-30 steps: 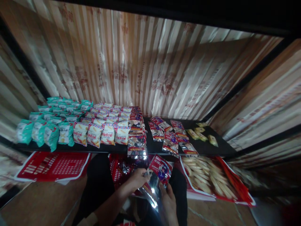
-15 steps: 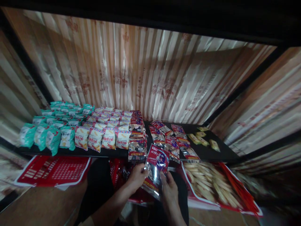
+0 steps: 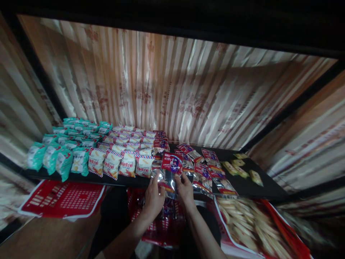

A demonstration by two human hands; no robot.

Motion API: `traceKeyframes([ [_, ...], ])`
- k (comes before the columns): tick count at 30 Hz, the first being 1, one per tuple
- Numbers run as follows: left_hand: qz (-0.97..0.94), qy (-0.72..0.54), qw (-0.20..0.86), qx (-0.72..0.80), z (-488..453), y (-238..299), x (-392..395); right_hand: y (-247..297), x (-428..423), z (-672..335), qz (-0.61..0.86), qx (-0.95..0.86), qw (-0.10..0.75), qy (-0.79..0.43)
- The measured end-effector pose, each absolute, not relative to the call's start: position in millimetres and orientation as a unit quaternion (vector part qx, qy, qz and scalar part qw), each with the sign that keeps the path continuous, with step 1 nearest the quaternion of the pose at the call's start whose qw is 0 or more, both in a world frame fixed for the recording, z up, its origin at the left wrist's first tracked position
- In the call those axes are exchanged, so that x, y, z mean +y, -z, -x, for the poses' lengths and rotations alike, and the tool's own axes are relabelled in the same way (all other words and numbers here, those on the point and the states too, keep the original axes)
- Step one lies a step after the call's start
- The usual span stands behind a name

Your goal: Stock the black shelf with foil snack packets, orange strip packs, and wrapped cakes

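A red and purple snack packet (image 3: 170, 169) with a shiny clear lower part is held between both hands at the shelf's front edge. My left hand (image 3: 155, 199) grips its left side, and my right hand (image 3: 184, 189) has fingers closed on its lower right. Just behind it, similar packets (image 3: 161, 144) stand in a column beside the rows of white and red striped snack bags (image 3: 128, 163). More of the dark red packets (image 3: 202, 176) lie flat and loosely spread to the right of my hands.
Teal bags (image 3: 80, 160) fill the shelf's left end; small yellow-green packets (image 3: 238, 169) lie on the black shelf (image 3: 258, 189) at right. Below hang a red basket (image 3: 75, 199) at left, another red basket (image 3: 161, 233) between my legs, and a box of pale long packs (image 3: 248, 223).
Both hands have carried the packet forward and up to the column of like packets, turning it more level. My left hand has shifted onto its side. The view has tilted slightly.
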State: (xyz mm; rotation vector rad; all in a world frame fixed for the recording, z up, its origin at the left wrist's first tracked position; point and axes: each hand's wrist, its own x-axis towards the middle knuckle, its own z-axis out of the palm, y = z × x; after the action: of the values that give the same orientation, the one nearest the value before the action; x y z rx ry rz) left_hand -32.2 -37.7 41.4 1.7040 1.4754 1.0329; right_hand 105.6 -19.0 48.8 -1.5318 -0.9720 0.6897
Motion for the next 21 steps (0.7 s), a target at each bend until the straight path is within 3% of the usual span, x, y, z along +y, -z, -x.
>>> traceKeyframes([
  [11, -0.759, -0.304, 0.171, 0.549, 25.5, -36.7, -31.7, -50.7, 42.2, -100.3, 0.651, -0.473, 0.517, -0.292],
  [21, -0.773, -0.267, 0.172, 0.548, 22.7, -29.5, -19.0, -49.6, 60.1, -93.3, 0.696, -0.531, 0.435, -0.211],
])
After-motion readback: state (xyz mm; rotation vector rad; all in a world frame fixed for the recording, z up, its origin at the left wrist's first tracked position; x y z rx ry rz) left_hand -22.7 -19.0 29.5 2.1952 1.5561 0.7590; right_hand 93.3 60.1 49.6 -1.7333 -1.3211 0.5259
